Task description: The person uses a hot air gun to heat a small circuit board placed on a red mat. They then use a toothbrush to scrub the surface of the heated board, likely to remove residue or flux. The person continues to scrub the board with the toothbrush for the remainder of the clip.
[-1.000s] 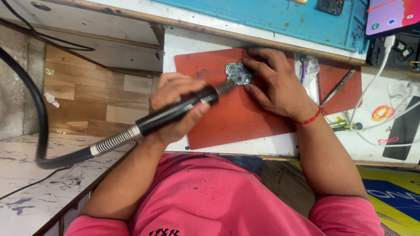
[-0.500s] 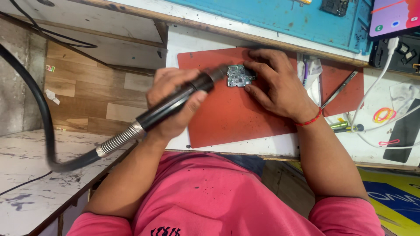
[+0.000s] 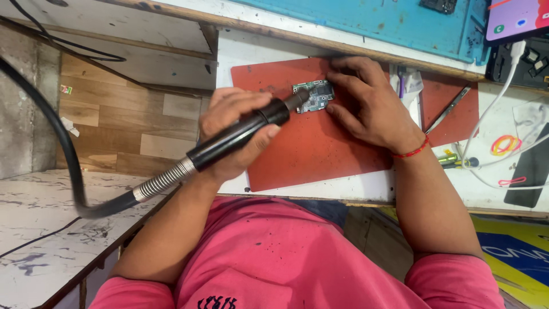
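My left hand (image 3: 237, 134) is wrapped tight around the black cylindrical handpiece (image 3: 243, 134) of a rotary tool, fingers curled over the barrel and thumb underneath. Its tip points to the right and far, meeting the left edge of the small green circuit board (image 3: 314, 95); I think the bit touches the board, but it is too small to be sure. My right hand (image 3: 366, 106) lies flat on the right side of that board, fingers pressed together on its far and right edges and pinning it down without closing around it.

The board sits in the far middle of the flat red rubber work mat (image 3: 320, 149). The mat's near half is bare, open to its near edge, which stops just short of the white bench's near edge. My left hand hangs over the mat's left edge.

From the back of the handpiece a coiled steel spring collar (image 3: 166, 180) leads into a thick black flexible shaft (image 3: 57, 137), which sweeps left over the wooden floor and a marbled white surface.

On the right of my wrist, slim metal tweezers (image 3: 449, 109) lie on the mat's right part, with white cables (image 3: 497, 97) and coloured rubber bands (image 3: 506, 144) beyond. On the far side lies a blue mat (image 3: 366, 20).
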